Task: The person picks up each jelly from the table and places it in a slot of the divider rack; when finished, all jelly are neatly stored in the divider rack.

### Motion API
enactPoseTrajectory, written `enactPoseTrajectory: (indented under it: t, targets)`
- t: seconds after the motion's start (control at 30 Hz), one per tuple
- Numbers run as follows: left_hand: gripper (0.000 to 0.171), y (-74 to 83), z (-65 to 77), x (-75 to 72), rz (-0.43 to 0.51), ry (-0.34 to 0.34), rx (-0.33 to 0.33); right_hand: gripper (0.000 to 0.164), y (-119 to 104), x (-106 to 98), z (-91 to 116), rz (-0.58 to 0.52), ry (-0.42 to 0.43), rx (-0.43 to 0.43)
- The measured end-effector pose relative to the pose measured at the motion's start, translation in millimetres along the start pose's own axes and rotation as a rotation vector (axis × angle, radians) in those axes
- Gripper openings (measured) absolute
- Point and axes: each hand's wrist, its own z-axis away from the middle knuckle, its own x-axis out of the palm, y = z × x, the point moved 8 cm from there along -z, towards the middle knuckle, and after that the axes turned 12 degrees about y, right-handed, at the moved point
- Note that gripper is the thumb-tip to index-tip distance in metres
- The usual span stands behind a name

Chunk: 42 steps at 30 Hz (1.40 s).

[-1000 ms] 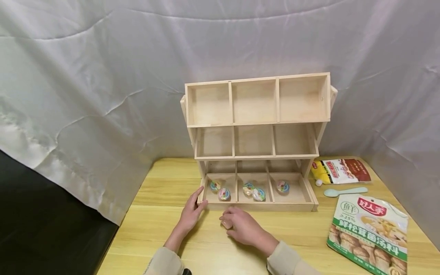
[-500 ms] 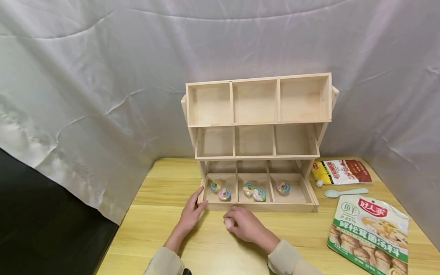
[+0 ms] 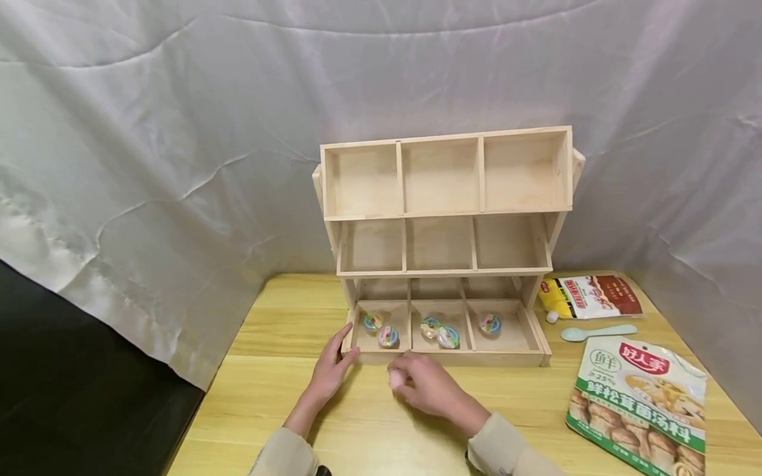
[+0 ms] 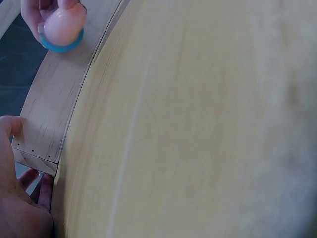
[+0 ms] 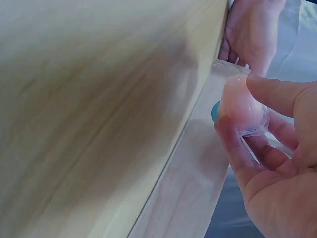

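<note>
My right hand [image 3: 431,387] pinches a small pink jelly cup [image 5: 242,104] between thumb and fingers, just in front of the wooden rack's lower front board. Its blue lid rim shows in both wrist views, facing away from the palm. My left hand [image 3: 330,367] grips the front left corner of the three-tier wooden rack [image 3: 452,359], thumb and fingers on different sides of the board end [image 4: 37,161]. In the bottom tier, two jelly cups [image 3: 388,337] lie in the left compartment, two jelly cups [image 3: 449,337] in the middle and one jelly cup [image 3: 491,324] in the right.
Right of the rack lie a spouted pouch [image 3: 595,296], a pale blue spoon [image 3: 598,332] and a large green and white mushroom soup pouch [image 3: 639,403] on the wooden table [image 3: 274,324]. Grey cloth [image 3: 238,132] hangs behind and at both sides.
My right hand has shifted slightly to the right with the jelly cup and turned it a little in the fingers. The left hand stays at the rack corner.
</note>
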Motion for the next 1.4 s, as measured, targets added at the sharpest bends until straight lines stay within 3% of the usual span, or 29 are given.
enactPoseTrajectory:
  t: [0.2,0.6,1.07,1.2,1.4]
  targets:
    - [0.061,-1.6,2.2,-0.3,-0.007,-0.005,0.006,0.036,3.8,-5.9,-1.5,-0.034,0.009,0.049]
    - [0.061,-5.7,5.3,-0.8,-0.047,0.003,0.023,0.035,8.6,-15.0,-1.3,-0.031,0.053,0.035]
    - [0.06,0.7,0.8,-1.3,-0.049,0.011,0.036,0.034,10.8,-19.7,-4.5,-0.019,0.054,0.05]
    - [0.06,1.1,0.5,-1.2,-0.053,0.007,0.035,0.028,12.9,-35.0,-10.3,-0.05,0.11,0.063]
    - [0.061,0.1,0.6,-1.5,-0.051,0.008,0.026,0.029,25.0,-77.7,-18.7,-0.065,0.235,0.083]
